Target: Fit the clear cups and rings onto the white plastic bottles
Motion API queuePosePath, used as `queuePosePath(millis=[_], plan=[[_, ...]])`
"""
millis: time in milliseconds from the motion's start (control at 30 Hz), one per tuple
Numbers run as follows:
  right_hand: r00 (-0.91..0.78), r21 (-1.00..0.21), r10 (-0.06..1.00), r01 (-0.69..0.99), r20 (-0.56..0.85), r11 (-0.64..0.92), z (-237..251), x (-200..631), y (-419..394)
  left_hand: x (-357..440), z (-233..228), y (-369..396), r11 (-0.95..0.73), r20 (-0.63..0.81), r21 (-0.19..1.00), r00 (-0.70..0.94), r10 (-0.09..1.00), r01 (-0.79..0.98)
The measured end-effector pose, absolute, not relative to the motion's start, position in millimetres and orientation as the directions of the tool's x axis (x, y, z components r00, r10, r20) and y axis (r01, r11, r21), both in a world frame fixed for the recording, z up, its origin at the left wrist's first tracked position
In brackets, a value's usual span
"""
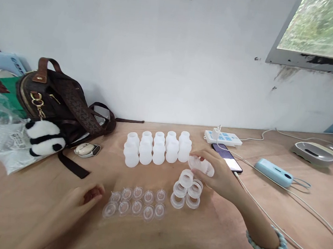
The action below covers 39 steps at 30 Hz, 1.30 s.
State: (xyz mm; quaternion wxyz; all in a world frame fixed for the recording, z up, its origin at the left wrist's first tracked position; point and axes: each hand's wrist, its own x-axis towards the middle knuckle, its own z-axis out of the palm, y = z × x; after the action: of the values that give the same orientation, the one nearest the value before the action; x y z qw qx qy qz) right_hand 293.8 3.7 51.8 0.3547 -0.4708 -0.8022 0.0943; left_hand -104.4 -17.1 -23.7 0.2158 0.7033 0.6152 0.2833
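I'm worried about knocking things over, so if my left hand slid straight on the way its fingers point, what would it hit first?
Most likely the clear nipples laid in two rows: the left hand points right, toward the nearest one. The gap looks small, though depth is hard to judge.

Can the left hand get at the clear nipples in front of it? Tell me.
Probably yes. The left hand lies on the table beside the clear nipples, its fingers pointing at the nearest one, and nothing stands between them.

Translucent bottle (pixel 201 166) in right grip (pixel 219 175)
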Motion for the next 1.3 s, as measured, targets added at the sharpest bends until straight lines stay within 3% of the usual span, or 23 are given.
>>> queuePosePath(millis=[100, 233, 433, 633, 1300], plan=[[-0.426, -0.369, 0.831, 0.753, 0.357, 0.545, 52.2, 291.5, 0.2, -108.5, -8.3, -7.9, -0.157, 0.176, 0.584, 0.065, 0.982, 0.797], [-0.462, -0.276, 0.847, 0.805, 0.264, 0.525, 53.9, 291.8, -3.9, -91.3, 17.6, 3.7, -0.227, 0.288, 0.594, 0.059, 0.956, 0.772], [-0.475, -0.257, 0.847, 0.81, 0.239, 0.526, 49.4, 288.8, -1.3, -44.9, 39.3, 9.9, -0.319, 0.351, 0.64, 0.104, 0.931, 0.699], [-0.507, -0.233, 0.843, 0.811, 0.178, 0.536, 39.8, 278.5, 2.7, -37.3, 21.3, 14.4, -0.256, 0.31, 0.73, 0.026, 0.95, 0.634], [-0.557, -0.222, 0.807, 0.777, 0.195, 0.59, 34.1, 277.1, 0.1, -39.0, 14.9, 10.2, -0.288, 0.339, 0.658, 0.067, 0.938, 0.696]])
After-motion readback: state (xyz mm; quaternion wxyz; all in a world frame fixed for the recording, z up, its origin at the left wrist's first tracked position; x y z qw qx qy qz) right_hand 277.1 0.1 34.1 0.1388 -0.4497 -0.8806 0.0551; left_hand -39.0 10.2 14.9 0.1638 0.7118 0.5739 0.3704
